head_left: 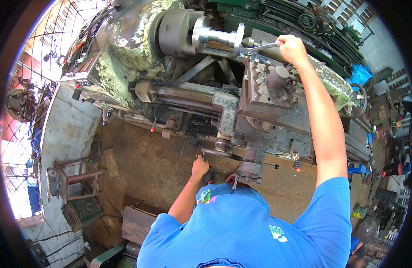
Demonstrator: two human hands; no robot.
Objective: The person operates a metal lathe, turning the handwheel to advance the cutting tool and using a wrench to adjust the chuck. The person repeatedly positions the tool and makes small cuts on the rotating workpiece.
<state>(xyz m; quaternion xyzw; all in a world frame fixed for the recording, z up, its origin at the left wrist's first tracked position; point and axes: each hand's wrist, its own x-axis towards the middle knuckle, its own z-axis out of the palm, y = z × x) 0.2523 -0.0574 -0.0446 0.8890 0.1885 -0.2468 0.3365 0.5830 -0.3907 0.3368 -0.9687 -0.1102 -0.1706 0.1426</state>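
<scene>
My right hand (291, 48) is raised over the lathe's tool post (277, 80), its fingers closed on a slim grey wrench (265, 46). The far end of the wrench reaches left to the tool post's front corner, close to the workpiece. That workpiece, a shiny flanged metal spool (218, 35), is held in the chuck (177, 33), whose surface looks smeared. Low on the left, my left hand (200, 166) is closed round the handle of the carriage handwheel (221, 154). Metal chips lie on the carriage and around the tool post.
A red-tipped lever (152, 129) sticks out below the lathe bed. A second green machine (304, 27) stands behind. On the left are a metal stand (81, 176) and a pale wall (69, 125). Another handwheel (360, 100) is at the right end.
</scene>
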